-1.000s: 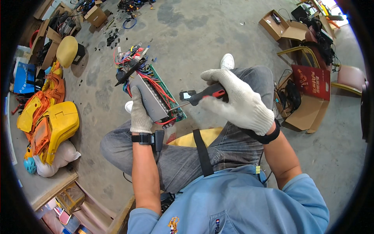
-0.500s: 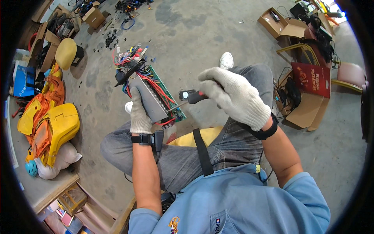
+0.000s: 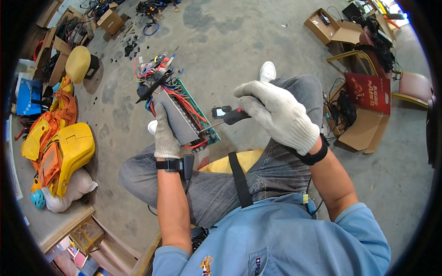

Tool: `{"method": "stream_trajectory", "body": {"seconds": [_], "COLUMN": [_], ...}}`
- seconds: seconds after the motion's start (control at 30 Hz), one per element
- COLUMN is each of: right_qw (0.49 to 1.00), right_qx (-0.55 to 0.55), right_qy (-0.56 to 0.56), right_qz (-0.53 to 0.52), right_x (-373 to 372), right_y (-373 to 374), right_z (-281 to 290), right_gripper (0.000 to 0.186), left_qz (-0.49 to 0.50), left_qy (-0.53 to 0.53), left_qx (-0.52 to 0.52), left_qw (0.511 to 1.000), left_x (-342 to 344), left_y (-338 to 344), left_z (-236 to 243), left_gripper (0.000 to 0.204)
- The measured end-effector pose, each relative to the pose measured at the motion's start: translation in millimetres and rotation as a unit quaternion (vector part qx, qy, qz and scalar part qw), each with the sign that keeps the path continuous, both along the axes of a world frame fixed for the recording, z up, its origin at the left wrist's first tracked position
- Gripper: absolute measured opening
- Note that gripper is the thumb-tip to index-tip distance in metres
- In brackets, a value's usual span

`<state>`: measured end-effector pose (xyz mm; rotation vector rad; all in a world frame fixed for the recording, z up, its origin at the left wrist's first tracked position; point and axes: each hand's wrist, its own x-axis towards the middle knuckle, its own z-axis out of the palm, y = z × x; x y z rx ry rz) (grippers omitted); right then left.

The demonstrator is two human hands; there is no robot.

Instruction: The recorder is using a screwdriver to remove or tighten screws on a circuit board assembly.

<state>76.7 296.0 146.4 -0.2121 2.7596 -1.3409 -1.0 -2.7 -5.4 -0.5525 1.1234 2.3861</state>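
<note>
My left hand point(image 3: 165, 134), in a knitted glove, is closed round the near-left side of a grey metal controller box point(image 3: 176, 118). A green circuit board point(image 3: 189, 103) with red wires runs along the box's right side, and a bundle of coloured wires point(image 3: 154, 76) spills from its far end. In my gloved right hand point(image 3: 275, 112) is the handle of a screwdriver point(image 3: 235, 117), black with red at its end. Its shaft points left, with the tip at the near right end of the box. Whether the tip sits in a screw is too small to tell.
A small black part point(image 3: 221, 112) lies on the floor beyond the screwdriver. Orange and yellow plastic shells point(image 3: 73, 149) are heaped at left, by a yellow-topped stool point(image 3: 78, 64). Cardboard boxes point(image 3: 361, 131) and a red box point(image 3: 368, 92) stand at right.
The screwdriver handle has shifted very slightly, and the right-hand fingers have rolled a little on it. The left hand and the controller box are almost unmoved.
</note>
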Motion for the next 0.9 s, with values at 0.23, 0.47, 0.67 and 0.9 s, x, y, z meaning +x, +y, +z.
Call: {"method": "stream_trajectory", "body": {"seconds": [0.23, 0.47, 0.67, 0.9], "right_qw": [0.995, 0.996, 0.996, 0.995], "right_qx": [-0.061, -0.068, -0.067, -0.071], "right_qy": [0.012, -0.007, -0.018, -0.025], "right_qz": [-0.081, -0.064, -0.065, -0.069], "right_x": [6, 3, 3, 3], "right_y": [-11, -1, -4, -6], "right_z": [6, 2, 10, 16], "right_gripper": [0.025, 0.032, 0.031, 0.032], "left_qz": [0.014, -0.018, 0.001, -0.009], "left_qy": [0.006, 0.033, 0.022, 0.026], "left_qx": [-0.011, -0.038, -0.045, -0.034], "left_qw": [1.000, 0.999, 0.999, 0.999], "left_x": [-3, -9, -5, -5], "left_y": [-4, -12, -4, -5], "left_z": [-8, -31, -12, -16], "left_gripper": [0.065, 0.087, 0.076, 0.087]}}
